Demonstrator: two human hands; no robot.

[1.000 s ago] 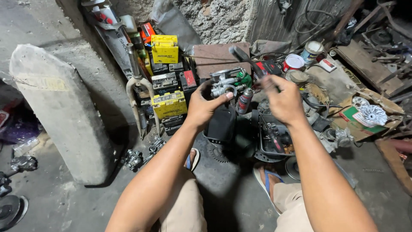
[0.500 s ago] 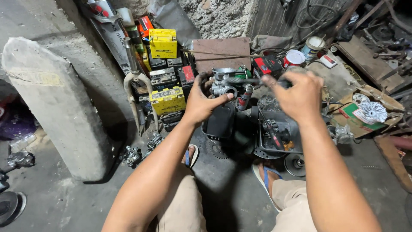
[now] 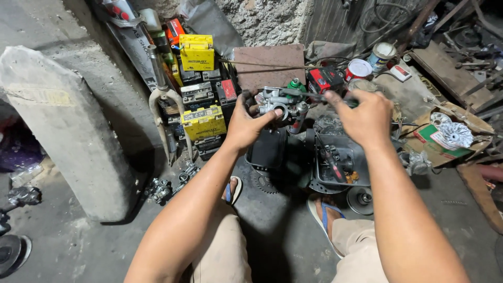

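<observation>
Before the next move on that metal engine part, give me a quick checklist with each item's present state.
1. Left hand has a firm hold on the metal engine part: ok, fingers wrap its left side.
2. Right hand grips the tool: ok, the dark shaft runs from the fist to the part.
3. Tool tip seated in a screw: cannot tell, the tip is too small to see.
4. Part held above the black tray to catch drops: not ok, it is held up and left of the tray.
5. Feet away from loose parts: not ok, the gear lies beside the sandal.
</observation>
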